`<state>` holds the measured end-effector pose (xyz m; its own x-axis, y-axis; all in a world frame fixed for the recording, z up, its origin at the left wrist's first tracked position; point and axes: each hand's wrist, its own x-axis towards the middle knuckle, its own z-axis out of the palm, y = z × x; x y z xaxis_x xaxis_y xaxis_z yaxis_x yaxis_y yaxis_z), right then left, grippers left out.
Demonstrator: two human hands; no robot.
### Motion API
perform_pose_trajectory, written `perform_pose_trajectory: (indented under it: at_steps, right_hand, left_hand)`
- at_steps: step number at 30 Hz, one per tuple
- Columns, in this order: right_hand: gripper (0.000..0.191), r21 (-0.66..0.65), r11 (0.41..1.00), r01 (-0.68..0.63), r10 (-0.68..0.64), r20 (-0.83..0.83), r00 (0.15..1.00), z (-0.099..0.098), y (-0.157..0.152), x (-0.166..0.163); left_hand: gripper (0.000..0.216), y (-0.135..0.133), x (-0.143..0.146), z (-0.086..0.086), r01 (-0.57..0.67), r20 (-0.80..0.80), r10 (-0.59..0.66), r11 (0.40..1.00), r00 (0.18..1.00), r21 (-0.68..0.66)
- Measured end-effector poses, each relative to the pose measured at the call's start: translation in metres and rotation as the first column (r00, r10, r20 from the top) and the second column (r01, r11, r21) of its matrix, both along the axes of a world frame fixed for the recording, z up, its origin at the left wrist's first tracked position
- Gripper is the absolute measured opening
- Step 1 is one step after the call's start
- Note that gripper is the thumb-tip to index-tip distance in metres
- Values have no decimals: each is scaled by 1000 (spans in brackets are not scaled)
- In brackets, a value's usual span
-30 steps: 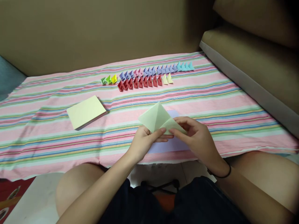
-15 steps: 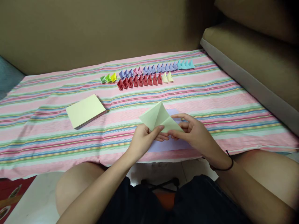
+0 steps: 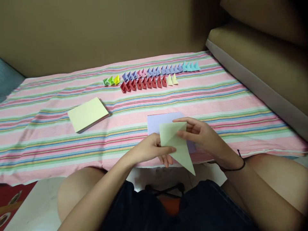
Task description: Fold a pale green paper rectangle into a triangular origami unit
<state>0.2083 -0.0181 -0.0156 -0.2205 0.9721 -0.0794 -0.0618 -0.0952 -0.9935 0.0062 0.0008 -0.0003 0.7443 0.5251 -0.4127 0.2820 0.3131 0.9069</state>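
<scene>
A pale green sheet of folded paper is held between both hands, one pointed corner hanging down toward the table's front edge. My left hand pinches its lower left side, thumb on top and fingers beneath. At the upper right, my right hand grips the paper with thumb in front and fingers behind. Below the folded paper lies a lavender sheet on the cloth, partly covered by the paper and my hands.
Rows of small folded paper pieces stand at the back, including red ones, turquoise ones and a yellow one. A pale yellow paper stack lies left on the striped cloth. A brown cushion borders the right.
The folded paper has been turned, its point now hanging downward instead of up. My left hand has shifted slightly lower, and more of the lavender sheet shows.
</scene>
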Motion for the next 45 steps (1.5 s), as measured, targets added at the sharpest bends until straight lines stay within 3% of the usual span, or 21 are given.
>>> perform_pose_trajectory:
  at_steps: [2,6,10,15,18,21,24,27,35,38,40,43,45]
  right_hand:
    - [23,10,1000,0,0,16,1000,0,-1,-2]
    - [21,93,989,117,-124,72,990,3,-2,4]
    - [19,133,984,120,-137,125,983,9,-5,6]
    - [9,263,955,140,-177,121,977,13,-9,2]
    - [3,391,905,165,-235,137,962,12,-9,3]
    - [1,439,884,160,-262,181,948,9,-9,3]
    - [5,387,899,207,-278,135,951,6,-9,1]
    - [15,288,929,234,-256,41,966,4,-10,-3]
    - [44,99,975,199,-204,48,978,-3,-9,-13]
    - [44,56,987,152,-157,100,983,-5,-8,-15]
    - [43,36,989,140,-144,123,982,-4,-8,-14]
    - [42,60,983,176,-184,191,964,-2,-6,-5]
    - [33,160,958,238,-279,319,906,-3,-4,2]
  left_hand:
    - [28,-1,-1,-1,-2,-40,3,999,999,41]
    - [30,5,-4,2,-234,-42,245,955,969,180]
    - [27,7,-3,5,-408,82,399,893,913,190]
    - [24,5,-1,8,-530,215,487,807,846,259]
    - [26,3,-1,8,-547,243,491,778,836,308]
    - [20,0,0,6,-568,257,507,740,823,359]
    - [15,-2,3,1,-609,270,546,691,793,389]
    - [21,-2,6,-2,-628,309,548,705,777,328]
    - [67,-7,12,-4,-634,340,548,734,764,242]
    - [94,-9,14,-5,-649,311,579,731,754,211]
    - [99,-7,14,-4,-662,276,608,726,745,187]
    - [90,1,7,0,-701,256,654,681,712,209]
    - [80,11,-4,4,-762,298,701,596,648,254]
